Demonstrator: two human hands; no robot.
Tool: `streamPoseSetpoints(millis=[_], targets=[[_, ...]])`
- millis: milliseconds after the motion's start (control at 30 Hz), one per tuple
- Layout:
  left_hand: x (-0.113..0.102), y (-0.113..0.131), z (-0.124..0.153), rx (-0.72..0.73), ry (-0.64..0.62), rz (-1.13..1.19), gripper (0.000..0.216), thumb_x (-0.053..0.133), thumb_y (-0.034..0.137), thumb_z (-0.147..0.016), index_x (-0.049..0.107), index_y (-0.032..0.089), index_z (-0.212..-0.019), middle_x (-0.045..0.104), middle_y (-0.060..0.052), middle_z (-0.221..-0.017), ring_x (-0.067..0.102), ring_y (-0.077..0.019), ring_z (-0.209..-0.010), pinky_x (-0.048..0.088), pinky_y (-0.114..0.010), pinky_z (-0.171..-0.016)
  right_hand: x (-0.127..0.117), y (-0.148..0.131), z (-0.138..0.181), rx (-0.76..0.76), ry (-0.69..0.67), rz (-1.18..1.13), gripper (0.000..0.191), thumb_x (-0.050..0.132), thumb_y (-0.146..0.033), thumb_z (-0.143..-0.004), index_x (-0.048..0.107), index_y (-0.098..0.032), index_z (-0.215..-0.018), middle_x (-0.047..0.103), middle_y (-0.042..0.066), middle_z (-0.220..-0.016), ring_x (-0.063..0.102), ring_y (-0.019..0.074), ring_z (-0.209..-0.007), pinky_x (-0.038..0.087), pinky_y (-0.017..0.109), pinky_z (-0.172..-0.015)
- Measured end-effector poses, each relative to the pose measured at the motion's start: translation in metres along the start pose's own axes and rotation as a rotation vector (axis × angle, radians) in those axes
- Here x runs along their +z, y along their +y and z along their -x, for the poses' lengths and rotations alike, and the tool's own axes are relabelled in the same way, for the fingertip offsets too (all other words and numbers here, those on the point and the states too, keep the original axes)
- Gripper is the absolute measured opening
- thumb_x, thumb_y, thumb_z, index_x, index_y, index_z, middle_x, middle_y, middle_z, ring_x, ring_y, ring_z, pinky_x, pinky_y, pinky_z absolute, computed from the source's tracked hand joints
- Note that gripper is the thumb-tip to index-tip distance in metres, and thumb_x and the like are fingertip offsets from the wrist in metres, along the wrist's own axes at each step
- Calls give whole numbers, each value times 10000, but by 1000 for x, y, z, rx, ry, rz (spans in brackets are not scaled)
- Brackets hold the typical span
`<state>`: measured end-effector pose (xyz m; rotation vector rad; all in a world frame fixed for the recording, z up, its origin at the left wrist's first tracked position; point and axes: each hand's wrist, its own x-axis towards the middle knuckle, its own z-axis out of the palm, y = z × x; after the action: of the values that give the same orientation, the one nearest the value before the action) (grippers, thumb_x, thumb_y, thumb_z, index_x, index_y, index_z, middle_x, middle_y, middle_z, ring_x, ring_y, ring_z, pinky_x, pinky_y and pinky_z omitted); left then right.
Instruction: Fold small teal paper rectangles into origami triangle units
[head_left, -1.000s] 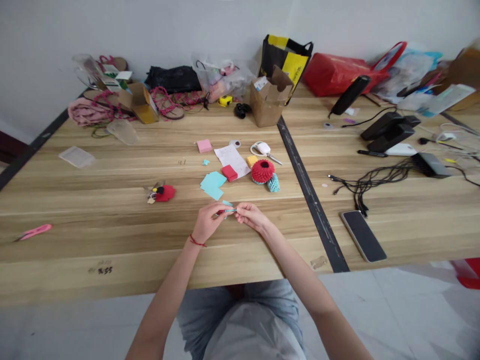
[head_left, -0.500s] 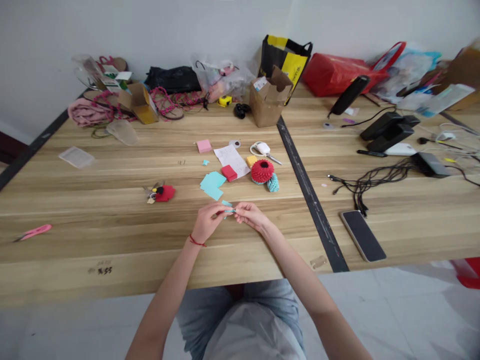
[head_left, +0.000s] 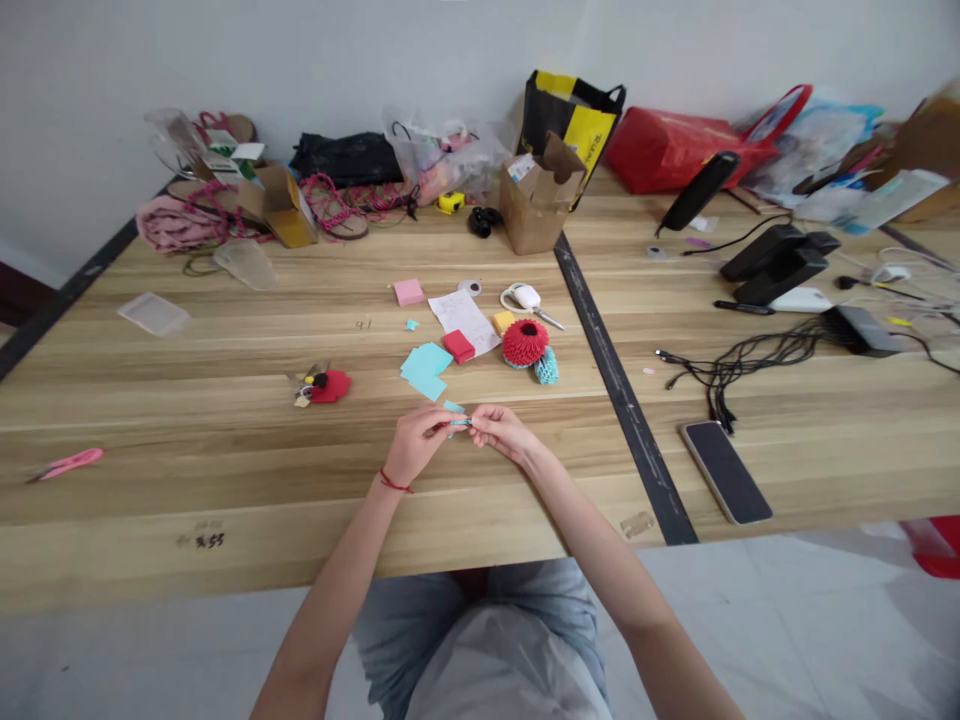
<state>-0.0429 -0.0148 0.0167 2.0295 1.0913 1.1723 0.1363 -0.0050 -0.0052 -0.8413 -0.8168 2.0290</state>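
Where the fingertips meet, I see the left hand [head_left: 418,442] and the right hand [head_left: 501,431] both pinching 1 small folded teal paper piece [head_left: 458,422], low over the light wooden table [head_left: 225,420]. Loose flat teal paper sheets [head_left: 425,369] lie just beyond, a red ring of folded paper [head_left: 525,342] farther right, a black smartphone [head_left: 726,471] well apart.
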Motion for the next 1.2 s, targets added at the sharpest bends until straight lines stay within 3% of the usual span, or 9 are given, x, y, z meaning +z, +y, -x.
streamPoseSetpoints(millis=[900,1033,1200], targets=[[4,-3,1,68,-40,-116,142,577,270,-835,704,206,-841,717,-47,-833,653,-156,-775,508,-276,-738,-2,2,-2,-47,43,121,268,812,-336,-570,686,-123,-673,672,13,-589,569,70,-448,479,185,-468],[3,-1,0,1,-71,-85,138,579,260,-832,697,190,-834,712,-51,-842,646,-152,-776,494,-258,-731,-3,4,-3,-112,63,155,240,800,-325,-588,690,-131,-676,682,15,-602,581,80,-453,488,192,-470],[0,1,-3,-221,-40,99,193,675,317,-744,690,171,-870,706,-52,-830,630,-148,-725,497,-242,-685,1,1,-3,-171,90,170,221,797,-307,-589,703,-145,-707,695,17,-614,600,97,-474,504,214,-499]])
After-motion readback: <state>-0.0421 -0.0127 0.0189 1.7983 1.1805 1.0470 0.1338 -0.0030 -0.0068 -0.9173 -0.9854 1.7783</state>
